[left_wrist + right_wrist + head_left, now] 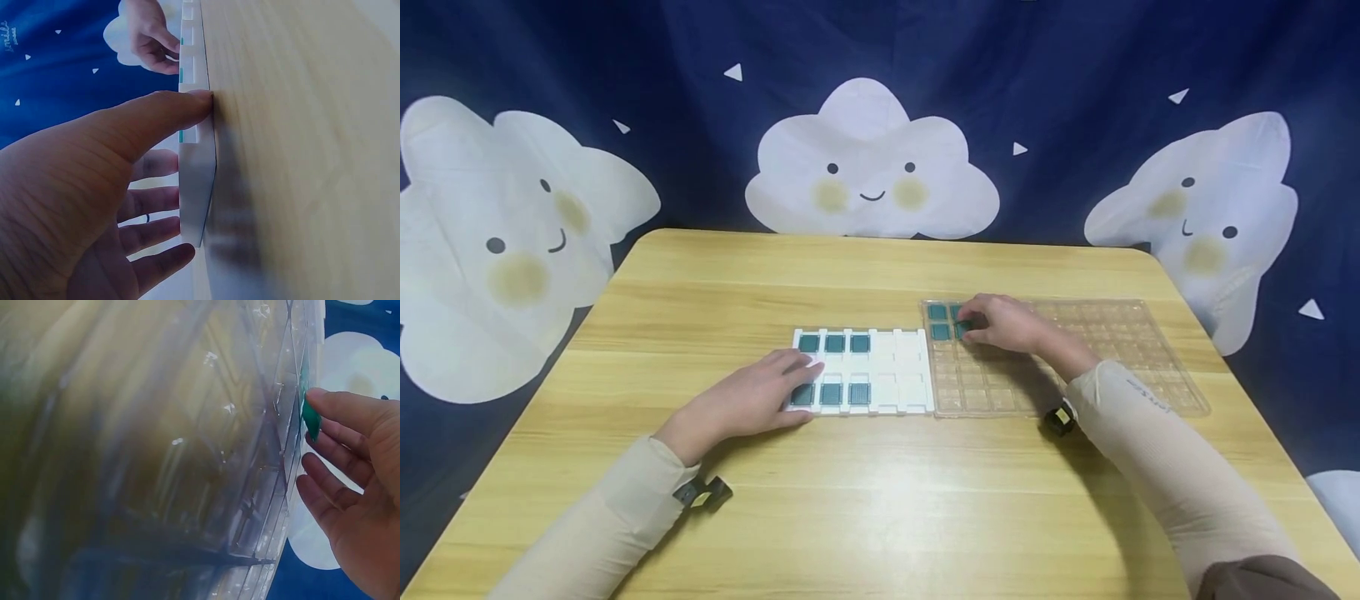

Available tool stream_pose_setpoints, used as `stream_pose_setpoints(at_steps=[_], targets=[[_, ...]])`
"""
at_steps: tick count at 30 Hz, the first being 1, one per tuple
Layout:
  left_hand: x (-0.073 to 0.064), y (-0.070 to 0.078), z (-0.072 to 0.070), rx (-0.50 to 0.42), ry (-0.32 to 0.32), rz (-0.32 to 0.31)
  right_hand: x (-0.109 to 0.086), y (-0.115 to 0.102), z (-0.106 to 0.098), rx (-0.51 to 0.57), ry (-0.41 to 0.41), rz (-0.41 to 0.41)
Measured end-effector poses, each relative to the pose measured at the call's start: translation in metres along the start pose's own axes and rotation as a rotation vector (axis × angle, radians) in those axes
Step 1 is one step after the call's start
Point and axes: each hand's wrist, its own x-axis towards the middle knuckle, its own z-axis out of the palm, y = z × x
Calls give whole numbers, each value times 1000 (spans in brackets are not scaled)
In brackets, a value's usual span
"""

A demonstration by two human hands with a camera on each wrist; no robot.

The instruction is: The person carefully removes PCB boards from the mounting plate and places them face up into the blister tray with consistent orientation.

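Observation:
My right hand [1007, 323] pinches a small green square chip [310, 419] between thumb and fingertips, at the far-left pockets of a clear plastic tray [1105, 358]. In the right wrist view the chip stands tilted at the tray's surface. Other green chips [937, 312] lie in the pockets beside it, partly hidden by the fingers. My left hand [752, 396] rests on the left end of a white tray [883, 364], its fingers extended and the thumb [187, 107] against the near side. Three green chips [834, 343] sit in each of the white tray's two rows, toward the left.
The two trays stand side by side on a wooden table [865, 492], the clear one to the right. Pockets at the white tray's right end hold no chips. A dark blue curtain [1045, 75] with white clouds hangs behind the table.

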Motion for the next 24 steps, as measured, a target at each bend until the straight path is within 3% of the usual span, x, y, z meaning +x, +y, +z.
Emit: stream_pose_setpoints(at_steps=[10, 17, 24], targets=[[1, 0, 0, 6, -8, -2, -1, -2, -1, 21, 29, -14], [2, 0, -1, 5, 0, -1, 3, -20, 0, 54, 51, -41], [0, 0, -1, 10, -6, 2, 10, -44, 8, 155, 59, -91]])
